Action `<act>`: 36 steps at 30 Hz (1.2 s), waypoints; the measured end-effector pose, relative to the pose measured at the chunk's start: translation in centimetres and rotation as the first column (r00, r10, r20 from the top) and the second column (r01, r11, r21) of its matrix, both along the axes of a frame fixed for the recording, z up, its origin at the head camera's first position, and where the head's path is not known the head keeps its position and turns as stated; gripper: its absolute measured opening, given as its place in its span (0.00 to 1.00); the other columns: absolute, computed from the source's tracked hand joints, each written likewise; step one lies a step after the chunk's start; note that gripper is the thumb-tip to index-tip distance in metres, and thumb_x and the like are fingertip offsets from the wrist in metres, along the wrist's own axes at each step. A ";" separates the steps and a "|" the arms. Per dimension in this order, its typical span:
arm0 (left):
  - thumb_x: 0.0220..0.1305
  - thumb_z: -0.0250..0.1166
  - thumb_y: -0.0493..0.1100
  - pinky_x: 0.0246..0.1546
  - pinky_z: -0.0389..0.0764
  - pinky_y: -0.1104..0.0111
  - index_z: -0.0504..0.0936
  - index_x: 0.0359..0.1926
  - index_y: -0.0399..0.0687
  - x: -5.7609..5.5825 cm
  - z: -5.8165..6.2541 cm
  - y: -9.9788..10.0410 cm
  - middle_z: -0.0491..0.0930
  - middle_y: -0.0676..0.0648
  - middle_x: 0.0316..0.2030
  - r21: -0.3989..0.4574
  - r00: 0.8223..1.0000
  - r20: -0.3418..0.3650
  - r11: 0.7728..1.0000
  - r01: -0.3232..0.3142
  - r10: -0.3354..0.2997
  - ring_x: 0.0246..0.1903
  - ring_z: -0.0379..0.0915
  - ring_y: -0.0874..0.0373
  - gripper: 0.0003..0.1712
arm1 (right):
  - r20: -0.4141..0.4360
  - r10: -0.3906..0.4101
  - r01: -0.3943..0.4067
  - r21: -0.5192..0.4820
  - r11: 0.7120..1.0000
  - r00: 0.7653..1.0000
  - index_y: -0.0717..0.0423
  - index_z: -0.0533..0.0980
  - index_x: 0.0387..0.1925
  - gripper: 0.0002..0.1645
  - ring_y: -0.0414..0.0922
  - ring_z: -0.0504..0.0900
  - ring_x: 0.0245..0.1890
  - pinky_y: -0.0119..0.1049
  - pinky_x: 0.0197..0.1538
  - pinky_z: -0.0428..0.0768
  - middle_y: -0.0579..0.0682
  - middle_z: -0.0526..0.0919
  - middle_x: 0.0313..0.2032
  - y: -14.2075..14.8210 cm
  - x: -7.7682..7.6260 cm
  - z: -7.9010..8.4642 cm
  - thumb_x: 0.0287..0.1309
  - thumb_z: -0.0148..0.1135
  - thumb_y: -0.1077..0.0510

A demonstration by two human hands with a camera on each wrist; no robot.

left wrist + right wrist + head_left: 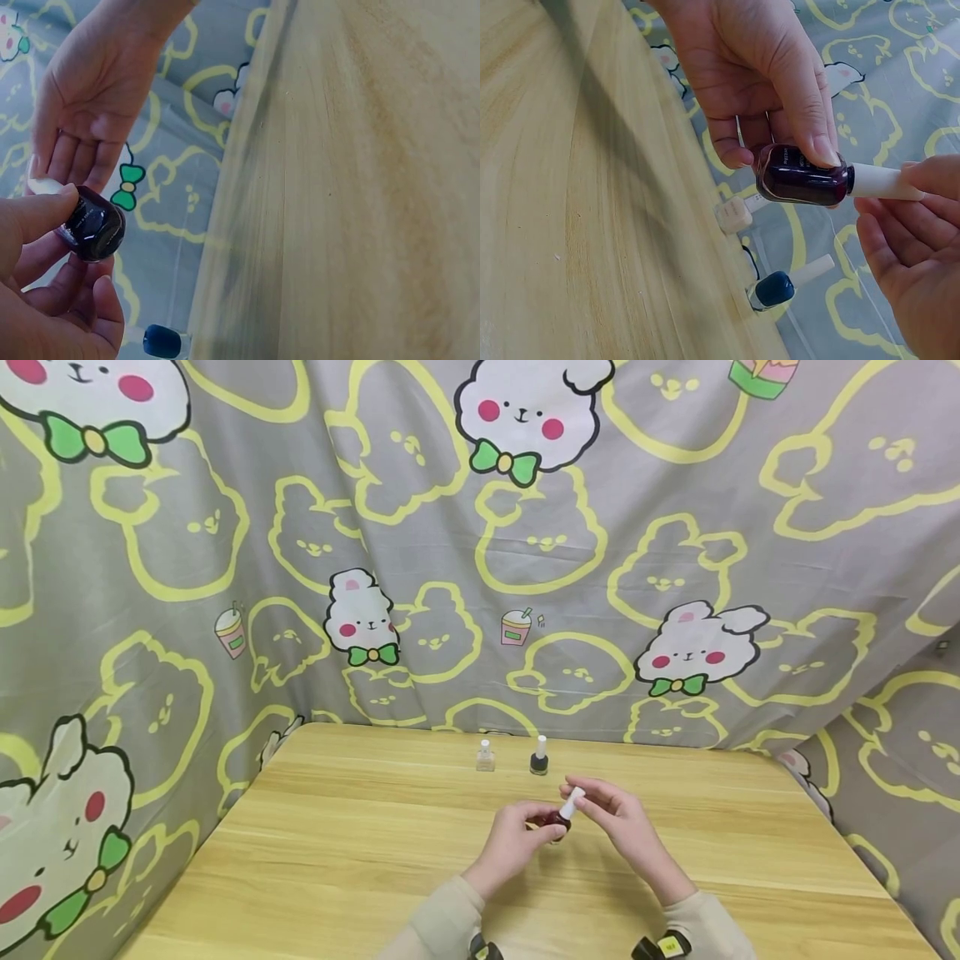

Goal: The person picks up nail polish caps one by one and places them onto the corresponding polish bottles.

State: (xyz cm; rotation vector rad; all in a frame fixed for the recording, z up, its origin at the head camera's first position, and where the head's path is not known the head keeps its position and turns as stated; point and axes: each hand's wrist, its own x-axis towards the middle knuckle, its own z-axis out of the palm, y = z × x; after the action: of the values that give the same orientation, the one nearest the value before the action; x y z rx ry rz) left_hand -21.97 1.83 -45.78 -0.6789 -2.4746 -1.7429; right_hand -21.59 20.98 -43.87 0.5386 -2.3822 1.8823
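Observation:
A dark red nail polish bottle [802, 176] with a white cap [885, 182] is held tilted above the table. My left hand [516, 842] grips its glass body between thumb and fingers. My right hand [621, 821] pinches the white cap, which sits against the bottle's neck. In the left wrist view the bottle's base [101, 236] faces the camera, and the cap is partly covered by the left thumb. Farther back on the table stand a dark blue nail polish bottle [539, 763] and a pale, clear-looking nail polish bottle [486, 761], both upright with white caps.
The wooden table [337, 852] spreads out under both hands. A grey curtain [442, 552] with yellow outlines and white rabbits hangs behind the table's far edge and along its sides. Dark devices are strapped at both wrists over light sleeves [450, 910].

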 end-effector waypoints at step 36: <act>0.54 0.73 0.43 0.31 0.74 0.80 0.87 0.41 0.46 0.8 0.3 0.3 0.86 0.52 0.31 -0.068 0.995 -0.090 0.996 -0.057 0.050 0.30 0.73 0.73 0.13 | 0.104 -0.335 0.332 0.042 0.942 0.937 0.64 0.80 0.32 0.14 0.41 0.82 0.25 0.37 0.34 0.83 0.44 0.83 0.23 -0.7 0.3 0.3 0.52 0.73 0.56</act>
State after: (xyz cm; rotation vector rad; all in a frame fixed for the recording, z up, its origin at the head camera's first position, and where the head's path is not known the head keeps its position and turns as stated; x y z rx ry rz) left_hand -21.14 2.15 -45.45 -0.6726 -2.4814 -1.5790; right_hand -21.30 20.30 -43.58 0.0232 -2.3771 1.7747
